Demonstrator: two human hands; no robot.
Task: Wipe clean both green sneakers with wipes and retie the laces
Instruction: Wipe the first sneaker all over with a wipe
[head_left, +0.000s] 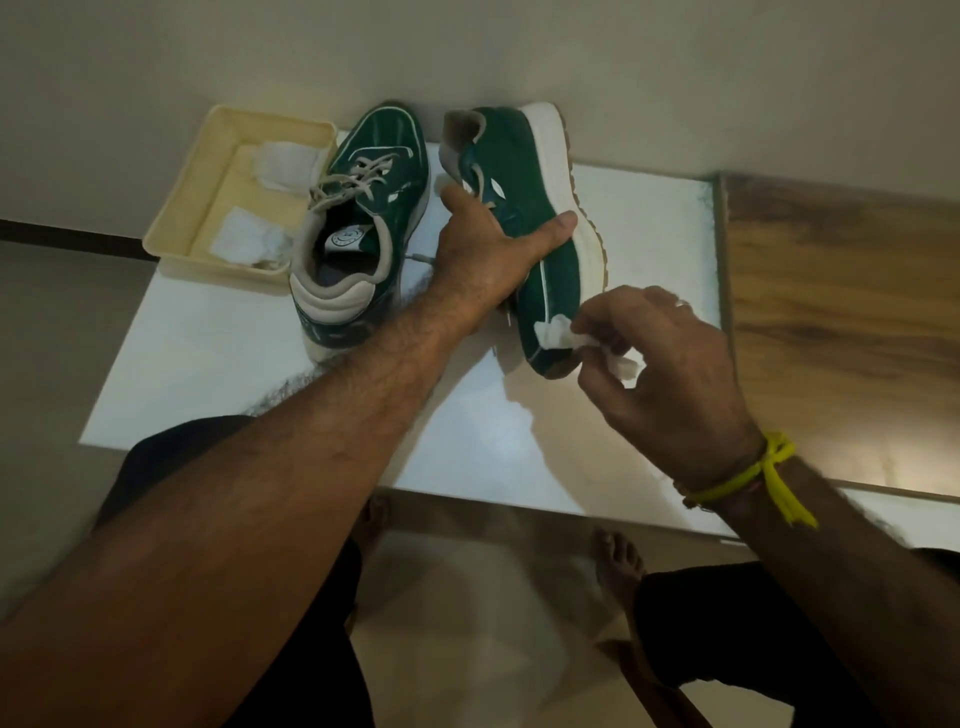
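Wiping held sneaker (524, 208) with wipe (558, 335)

There is one view only, from a wide-angle camera worn on the person's head. It looks forward and steeply down over both forearms onto a white table (639, 218), close enough that the arms fill the lower half of the picture. The wall runs across the top edge, and the floor with the person's bare feet (618, 564) shows beneath the table's near edge.
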